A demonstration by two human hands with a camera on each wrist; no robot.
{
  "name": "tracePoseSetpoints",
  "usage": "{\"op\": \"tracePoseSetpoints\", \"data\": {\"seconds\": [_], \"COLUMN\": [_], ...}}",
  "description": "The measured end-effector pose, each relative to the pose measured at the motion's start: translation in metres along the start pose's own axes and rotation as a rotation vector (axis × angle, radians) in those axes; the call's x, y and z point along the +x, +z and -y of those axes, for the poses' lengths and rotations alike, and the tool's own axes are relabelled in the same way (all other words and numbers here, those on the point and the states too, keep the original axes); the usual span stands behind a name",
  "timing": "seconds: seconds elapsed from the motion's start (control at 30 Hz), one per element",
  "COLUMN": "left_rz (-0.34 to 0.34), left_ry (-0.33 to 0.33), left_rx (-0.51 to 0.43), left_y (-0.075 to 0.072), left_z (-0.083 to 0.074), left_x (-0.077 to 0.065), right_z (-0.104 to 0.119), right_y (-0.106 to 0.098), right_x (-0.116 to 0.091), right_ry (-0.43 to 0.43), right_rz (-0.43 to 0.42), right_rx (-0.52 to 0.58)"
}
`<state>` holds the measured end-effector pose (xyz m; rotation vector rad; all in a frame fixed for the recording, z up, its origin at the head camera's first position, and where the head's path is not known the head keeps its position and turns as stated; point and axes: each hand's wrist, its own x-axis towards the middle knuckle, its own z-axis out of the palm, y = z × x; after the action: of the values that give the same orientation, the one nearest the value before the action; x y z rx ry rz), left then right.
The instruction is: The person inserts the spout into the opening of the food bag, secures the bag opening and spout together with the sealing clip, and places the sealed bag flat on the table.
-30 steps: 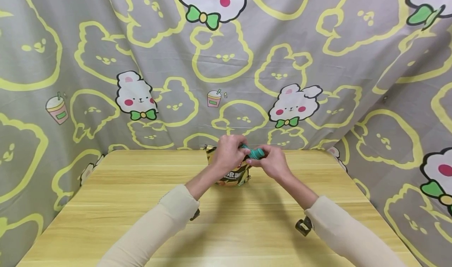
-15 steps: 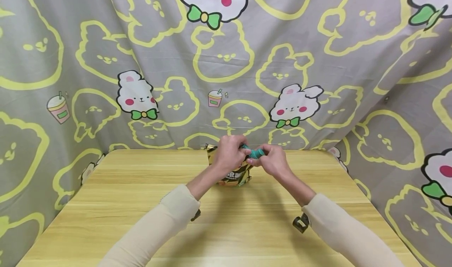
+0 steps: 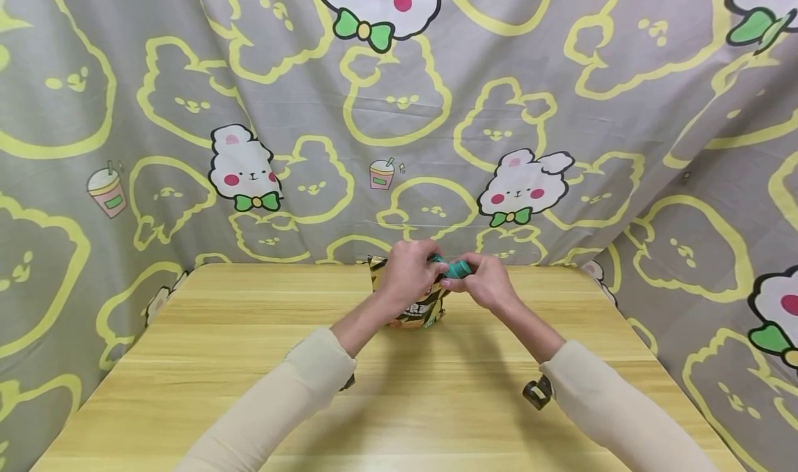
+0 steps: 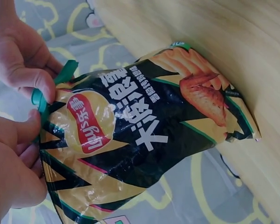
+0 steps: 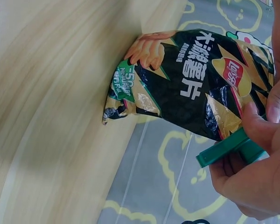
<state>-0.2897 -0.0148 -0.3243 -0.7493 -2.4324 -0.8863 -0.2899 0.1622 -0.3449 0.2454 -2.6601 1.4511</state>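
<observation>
A black and gold potato chip bag (image 3: 416,312) stands upright on the table, a roast wing printed on its front (image 4: 140,112). A green bag clip (image 3: 460,270) lies along its top edge, its end jutting past the bag's right side in the right wrist view (image 5: 224,148). My left hand (image 3: 408,271) grips the bag's top edge and the clip from the left, covering part of both. From the right, my right hand (image 3: 488,283) pinches the jutting end of the clip between thumb and fingers. Both hands are close together at the top of the bag.
The pale wooden table (image 3: 249,361) reaches back to a grey curtain (image 3: 299,98) with cartoon animals, hanging right behind the bag. A dark wrist-worn device (image 3: 537,393) sits below the right cuff.
Hands, bag and clip keep nearly the same arrangement. The whole head view has shifted slightly, and the right hand's hold on the clip has barely altered.
</observation>
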Motion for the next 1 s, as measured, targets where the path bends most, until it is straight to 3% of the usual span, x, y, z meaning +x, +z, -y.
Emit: {"op": "tracePoseSetpoints", "data": {"seconds": [0.3, 1.0], "left_rz": [0.008, 0.073], "left_ry": [0.022, -0.032], "left_rx": [0.015, 0.019], "left_y": [-0.002, -0.026], "left_z": [0.000, -0.001], "left_x": [0.001, -0.001], "right_z": [-0.002, -0.001], "right_y": [-0.002, -0.008], "right_x": [0.005, 0.008], "right_ry": [0.009, -0.003], "right_rz": [0.020, 0.037], "right_rx": [0.007, -0.068]}}
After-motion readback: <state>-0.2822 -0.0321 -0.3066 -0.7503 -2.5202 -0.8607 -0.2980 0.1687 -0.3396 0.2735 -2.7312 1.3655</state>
